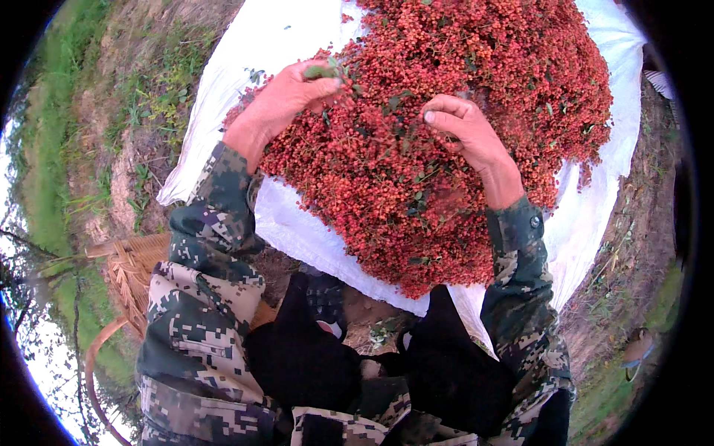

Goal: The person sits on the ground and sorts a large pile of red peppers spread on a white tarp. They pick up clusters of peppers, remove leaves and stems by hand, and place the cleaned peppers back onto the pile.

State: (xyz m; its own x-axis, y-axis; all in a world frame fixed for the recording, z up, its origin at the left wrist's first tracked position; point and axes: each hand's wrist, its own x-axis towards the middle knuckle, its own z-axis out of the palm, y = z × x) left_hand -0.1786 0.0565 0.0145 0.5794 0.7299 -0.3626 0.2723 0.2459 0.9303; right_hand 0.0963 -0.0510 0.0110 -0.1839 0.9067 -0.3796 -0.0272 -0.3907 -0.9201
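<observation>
A large heap of small red berry clusters (401,184), mixed with green leaves and thin stems, lies on a white woven sheet (301,220). My left hand (298,92) is over the heap's left edge, with a green leaf sprig (323,71) pinched between thumb and fingers. Over the middle of the heap, my right hand (460,125) has its thumb pressed against its curled index finger; whether something small is between them cannot be told. Both sleeves are camouflage-patterned.
At the lower left stands a woven basket (131,273) with a curved handle. Bare soil and grass (162,106) border the sheet on the left. On the right is more soil with weeds (619,245). My knees and shoes are just below the sheet's near edge.
</observation>
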